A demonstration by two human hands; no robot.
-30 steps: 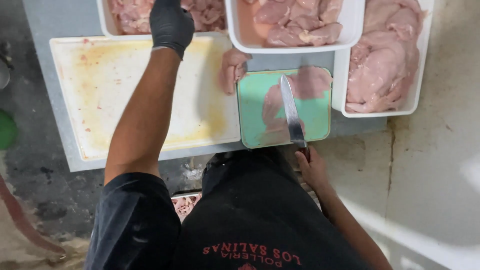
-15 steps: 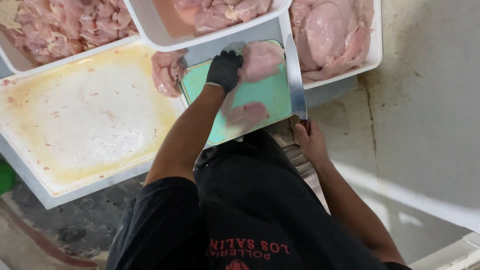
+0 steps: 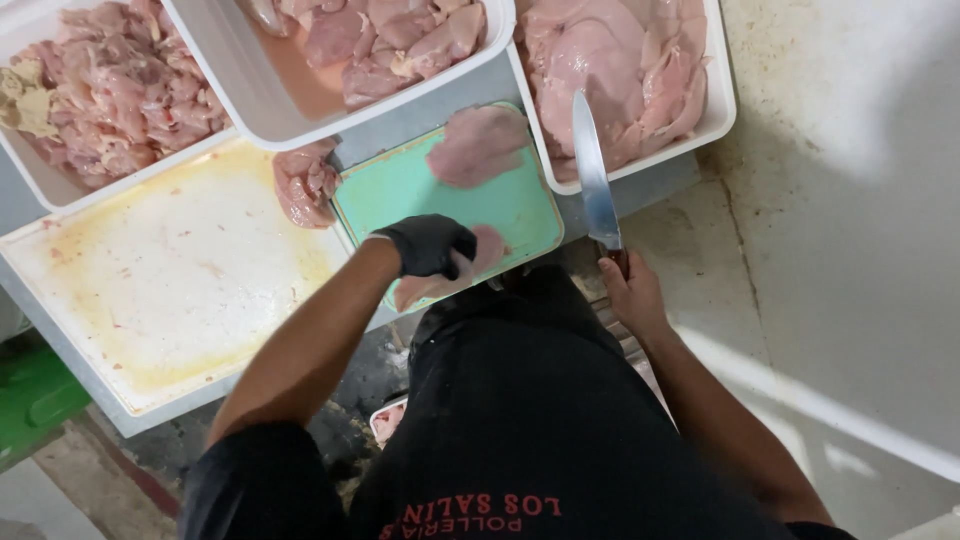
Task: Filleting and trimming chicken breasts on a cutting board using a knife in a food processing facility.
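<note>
Half a second ago the gloved left hand [image 3: 432, 245] lay near the top of the green cutting board [image 3: 450, 195] on a chicken piece; it has since drawn back to the board's near edge, its fingers curled down and pressing on a pale chicken fillet [image 3: 450, 272] that lies partly over that edge. A second fillet [image 3: 478, 145] rests at the board's far corner, about where the hand was before. The right hand [image 3: 632, 295], bare, keeps its place at the right of the board, fingers wrapped shut around the handle of a long knife [image 3: 592, 170]; the handle itself is mostly hidden in the fist, so the exact grip is hard to tell. The blade points away from the person and now lies across the rim of the right-hand white tray [image 3: 722, 90] of chicken breasts, off the board. A loose lump of chicken [image 3: 305, 185] sits just beside the board's left edge, on the stained white cutting board [image 3: 160, 290]. Beyond stand a middle white tray [image 3: 290, 110] holding meat in pinkish liquid and a left white tray [image 3: 50, 185] of smaller cuts. The person's dark shirt [image 3: 530, 420] hides the table's near edge below the green board, and the left forearm crosses over the white board's corner.
</note>
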